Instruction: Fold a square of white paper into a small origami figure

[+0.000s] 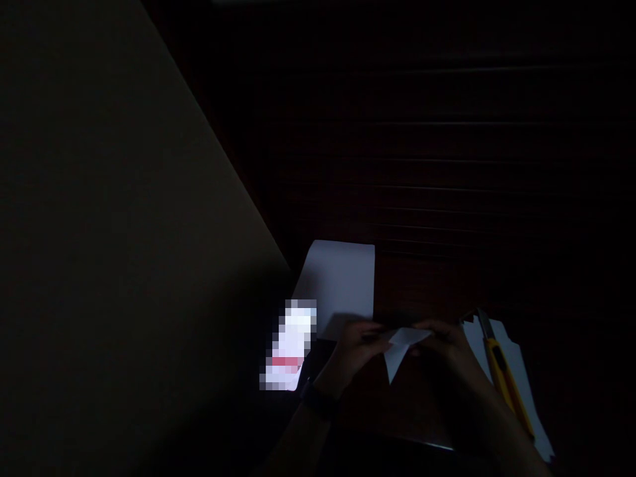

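The folded white paper [396,358] is held over the dark worktop [387,421], one side being pinched by the left hand [354,351] and the other by the right hand [447,343]. Its far edge is extended from hand to hand, its pointed flap directed toward the wearer; both hands are in contact, neither being nearer.

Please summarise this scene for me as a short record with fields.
Left hand: grips the left side of the folded paper; dark band on the wrist
Right hand: grips its right side
Paper shape: a point hanging downward
White sheet: beyond the left hand
Bright screen: left of the left hand, contents pixelated
Yellow cutter: on loose papers, at right
Lighting: very dim
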The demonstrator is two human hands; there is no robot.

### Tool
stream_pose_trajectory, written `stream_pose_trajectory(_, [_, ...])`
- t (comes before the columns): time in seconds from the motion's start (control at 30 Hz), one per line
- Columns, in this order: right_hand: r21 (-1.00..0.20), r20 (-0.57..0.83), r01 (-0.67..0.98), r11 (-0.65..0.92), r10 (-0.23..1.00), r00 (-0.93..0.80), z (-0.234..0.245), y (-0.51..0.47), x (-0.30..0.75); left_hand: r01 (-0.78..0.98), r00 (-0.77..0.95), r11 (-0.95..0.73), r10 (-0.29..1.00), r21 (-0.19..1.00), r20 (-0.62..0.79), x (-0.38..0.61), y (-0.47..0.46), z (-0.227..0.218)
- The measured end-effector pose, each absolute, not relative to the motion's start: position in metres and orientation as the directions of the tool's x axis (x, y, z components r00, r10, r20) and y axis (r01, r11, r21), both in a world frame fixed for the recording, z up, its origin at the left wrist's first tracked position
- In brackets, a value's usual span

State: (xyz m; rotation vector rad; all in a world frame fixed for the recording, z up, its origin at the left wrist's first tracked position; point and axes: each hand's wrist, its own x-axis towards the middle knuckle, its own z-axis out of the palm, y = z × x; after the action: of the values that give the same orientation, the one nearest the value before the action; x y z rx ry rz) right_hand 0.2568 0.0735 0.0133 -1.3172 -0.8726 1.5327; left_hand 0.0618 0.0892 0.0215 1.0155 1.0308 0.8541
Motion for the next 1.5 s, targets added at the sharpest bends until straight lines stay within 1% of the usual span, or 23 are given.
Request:
stream_pose_trajectory(0.17, [-0.929,-0.322,-0.183,-0.321,0.946,-0.024,0.018,0.072,0.253,-0.106,0.346,0.371,0.884,0.923,-0.316,0.062,0.086,0.014])
stream_pose_trajectory(0.27, [-0.918,-0.339,-0.187,-0.349,0.937,-0.085,0.023,0.071,0.25,-0.121,0.341,0.417,0.87,0.901,-0.357,0.061,0.085,0.011])
stream_pose_trajectory(0.33, [-0.906,-0.367,-0.182,-0.382,0.923,-0.112,0.023,0.072,0.25,-0.123,0.337,0.426,0.868,0.896,-0.366,0.062,0.084,0.01])
stream_pose_trajectory(0.43, [-0.881,-0.425,-0.201,-0.429,0.903,-0.065,0.017,0.073,0.251,-0.109,0.343,0.416,0.868,0.903,-0.359,0.061,0.084,0.008])
stream_pose_trajectory(0.5, [-0.844,-0.484,-0.237,-0.481,0.874,-0.053,0.013,0.074,0.253,-0.093,0.336,0.42,0.867,0.903,-0.368,0.061,0.084,0.009])
stream_pose_trajectory(0.63, [-0.786,-0.547,-0.261,-0.56,0.827,-0.126,0.017,0.073,0.254,-0.08,0.31,0.433,0.867,0.898,-0.39,0.06,0.084,0.011])
stream_pose_trajectory(0.7, [-0.78,-0.561,-0.259,-0.57,0.82,-0.113,0.023,0.073,0.253,-0.072,0.316,0.428,0.867,0.901,-0.386,0.059,0.084,0.012])
stream_pose_trajectory(0.8, [-0.788,-0.55,-0.255,-0.561,0.827,-0.118,0.031,0.073,0.25,-0.063,0.331,0.407,0.87,0.911,-0.365,0.059,0.085,0.012])
stream_pose_trajectory(0.93, [-0.827,-0.492,-0.231,-0.512,0.859,-0.145,0.034,0.072,0.243,-0.055,0.252,0.348,0.912,0.936,-0.325,0.061,0.086,0.014])
stream_pose_trajectory(1.03, [-0.821,-0.523,-0.171,-0.545,0.837,-0.162,0.026,0.07,0.239,-0.063,0.224,0.31,0.931,0.949,-0.289,0.063,0.087,0.016])
stream_pose_trajectory(1.23, [-0.797,-0.576,-0.124,-0.59,0.806,-0.136,0.009,0.071,0.243,-0.037,0.227,0.307,0.929,0.951,-0.291,0.064,0.087,0.011])
stream_pose_trajectory(1.37, [-0.797,-0.575,-0.101,-0.595,0.8,-0.175,0.015,0.071,0.249,-0.034,0.24,0.323,0.921,0.946,-0.306,0.063,0.087,0.013])
stream_pose_trajectory(1.5, [-0.802,-0.555,-0.13,-0.584,0.807,-0.2,0.021,0.07,0.251,-0.018,0.231,0.331,0.919,0.943,-0.319,0.062,0.088,0.016])
